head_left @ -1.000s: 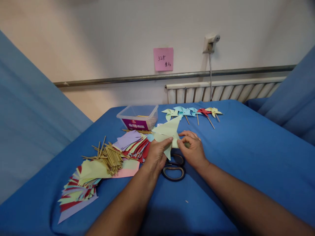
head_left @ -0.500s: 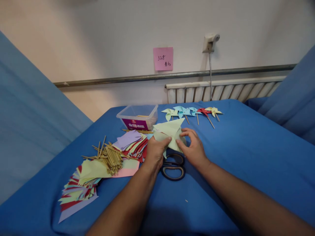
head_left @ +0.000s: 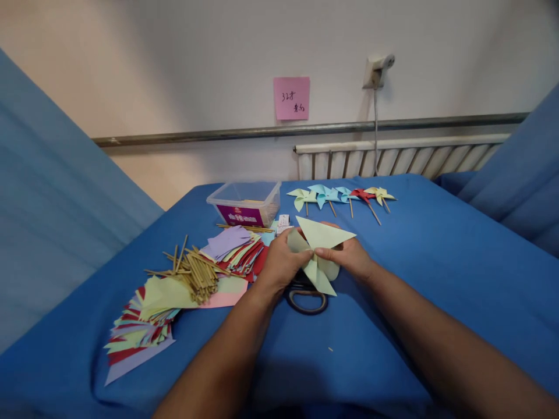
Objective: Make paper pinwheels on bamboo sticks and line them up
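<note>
A pale green paper pinwheel (head_left: 326,235), its corners folded in toward the centre, is held up between both hands. My left hand (head_left: 279,262) pinches it from the left, thumb pressed near the middle. From the right, my right hand (head_left: 353,257) grips it too, thumb tip meeting the centre; its other fingers are hidden behind the paper. Below the pinwheel lies a pair of black-handled scissors (head_left: 308,311), partly covered by the paper and my left hand.
Finished pinwheels (head_left: 324,196) on sticks lie at the back right. To the left are a bundle of wooden sticks (head_left: 201,276), stacks of coloured paper (head_left: 238,256), a fan of cut paper (head_left: 140,331) and a clear plastic box (head_left: 244,203). Small white boxes (head_left: 283,221) stand behind my left hand.
The green paper has turned in my hands, and its folded blades now spread around the centre. My right thumb has moved in to the middle. Small white boxes have come into view.
</note>
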`<action>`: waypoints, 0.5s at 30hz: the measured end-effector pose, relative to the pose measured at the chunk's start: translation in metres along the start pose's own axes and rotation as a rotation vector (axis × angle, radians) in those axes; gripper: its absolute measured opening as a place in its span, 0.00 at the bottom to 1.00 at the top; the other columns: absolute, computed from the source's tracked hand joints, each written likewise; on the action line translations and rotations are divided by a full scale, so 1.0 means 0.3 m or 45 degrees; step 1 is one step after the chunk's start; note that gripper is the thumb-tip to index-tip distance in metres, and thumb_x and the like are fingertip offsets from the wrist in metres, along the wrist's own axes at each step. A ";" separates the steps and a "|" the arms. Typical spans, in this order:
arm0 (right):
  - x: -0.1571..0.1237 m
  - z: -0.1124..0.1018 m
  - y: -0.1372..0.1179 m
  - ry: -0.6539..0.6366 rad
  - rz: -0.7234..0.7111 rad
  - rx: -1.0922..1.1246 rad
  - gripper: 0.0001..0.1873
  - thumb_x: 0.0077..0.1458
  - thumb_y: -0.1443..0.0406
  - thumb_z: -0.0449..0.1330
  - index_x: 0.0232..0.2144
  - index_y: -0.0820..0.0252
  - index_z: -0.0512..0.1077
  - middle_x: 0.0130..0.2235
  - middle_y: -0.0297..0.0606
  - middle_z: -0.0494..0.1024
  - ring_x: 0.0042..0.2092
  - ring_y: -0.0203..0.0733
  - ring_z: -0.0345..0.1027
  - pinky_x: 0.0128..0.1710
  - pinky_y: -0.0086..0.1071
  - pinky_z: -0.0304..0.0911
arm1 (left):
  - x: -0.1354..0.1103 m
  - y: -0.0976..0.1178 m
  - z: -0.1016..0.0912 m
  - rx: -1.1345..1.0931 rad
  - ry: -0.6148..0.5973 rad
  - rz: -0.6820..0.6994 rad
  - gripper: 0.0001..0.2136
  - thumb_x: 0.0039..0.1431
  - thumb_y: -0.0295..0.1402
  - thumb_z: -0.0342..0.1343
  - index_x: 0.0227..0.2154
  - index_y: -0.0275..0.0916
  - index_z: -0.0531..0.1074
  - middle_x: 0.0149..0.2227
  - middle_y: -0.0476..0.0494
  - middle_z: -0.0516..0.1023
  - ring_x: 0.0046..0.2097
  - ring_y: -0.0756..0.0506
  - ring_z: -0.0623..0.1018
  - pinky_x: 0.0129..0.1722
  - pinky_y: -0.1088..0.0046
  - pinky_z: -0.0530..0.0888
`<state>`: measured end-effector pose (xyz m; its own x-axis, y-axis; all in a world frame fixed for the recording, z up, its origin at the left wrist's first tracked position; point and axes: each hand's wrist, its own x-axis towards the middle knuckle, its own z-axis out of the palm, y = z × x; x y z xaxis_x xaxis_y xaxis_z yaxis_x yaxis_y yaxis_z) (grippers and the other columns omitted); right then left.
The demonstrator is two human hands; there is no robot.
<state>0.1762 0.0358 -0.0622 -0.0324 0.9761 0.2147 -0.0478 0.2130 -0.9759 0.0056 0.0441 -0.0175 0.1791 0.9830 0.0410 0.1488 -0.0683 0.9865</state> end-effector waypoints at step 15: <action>-0.019 0.027 -0.014 0.219 0.186 -0.086 0.17 0.39 0.57 0.71 0.34 0.58 0.81 0.37 0.42 0.84 0.38 0.53 0.78 0.40 0.44 0.72 | -0.001 -0.002 0.001 -0.087 0.119 0.076 0.29 0.36 0.25 0.69 0.47 0.38 0.75 0.47 0.40 0.79 0.46 0.40 0.77 0.47 0.69 0.72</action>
<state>0.1685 0.0289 -0.0590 0.1365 0.9884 0.0668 0.0123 0.0657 -0.9978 0.0058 0.0437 -0.0181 0.0939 0.9893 0.1117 0.0737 -0.1188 0.9902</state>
